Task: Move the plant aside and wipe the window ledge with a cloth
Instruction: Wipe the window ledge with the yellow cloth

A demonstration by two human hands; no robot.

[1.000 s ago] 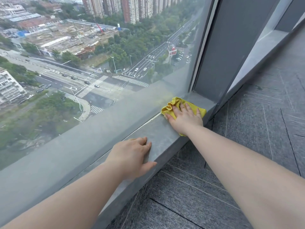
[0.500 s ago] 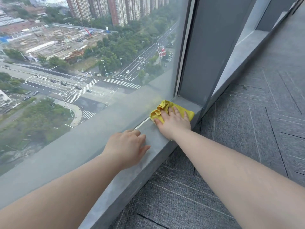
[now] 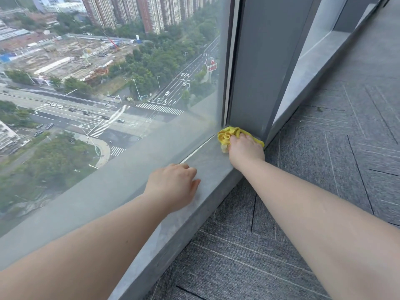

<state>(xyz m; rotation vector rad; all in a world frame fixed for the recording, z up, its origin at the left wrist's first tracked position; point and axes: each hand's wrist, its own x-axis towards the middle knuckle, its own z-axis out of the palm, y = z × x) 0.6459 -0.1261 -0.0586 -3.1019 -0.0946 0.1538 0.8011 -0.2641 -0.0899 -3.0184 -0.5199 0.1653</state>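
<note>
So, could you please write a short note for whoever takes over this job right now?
Right hand: pressing the bunched yellow cloth on the ledge, in the corner where the glass meets the grey pillar.
Left hand: empty, resting flat on the ledge nearer the person.
Plant: not in view.
Done: cloth at the corner.
Left: wiping the ledge back toward the left hand.

The grey window ledge [image 3: 207, 156] runs along the glass to the dark pillar. A bunched yellow cloth [image 3: 227, 135] lies at its far end under the right hand [image 3: 245, 149], and the left hand [image 3: 173, 187] rests flat nearer by.
</note>
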